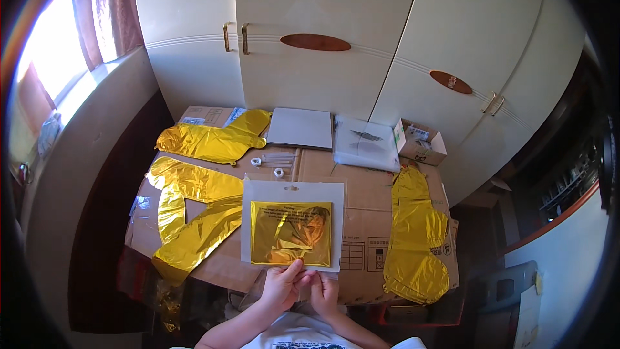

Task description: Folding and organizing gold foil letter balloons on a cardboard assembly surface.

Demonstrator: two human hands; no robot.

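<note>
In front of my body I hold up a flat white-backed package (247, 239) with a hang hole at its top and a folded gold foil balloon (292, 232) showing in it. My left hand (282, 285) grips the lower edge, its thumb on the front. Beside it, my right hand (324, 292) has its fingers closed at the same bottom edge. Left of the package lies a flat gold foil balloon (200, 184) with angled arms. A puffier gold balloon (210, 142) rests behind it. Another flat gold balloon (416, 239) lies on the right.
Cardboard (365, 216) covers the work surface. Two small white rolls (279, 172) lie behind the package, near thin sticks. Along the back are a stack of white cards (300, 128), clear plastic bags (365, 142) and a small open box (421, 142). A cream wardrobe (316, 0) stands behind.
</note>
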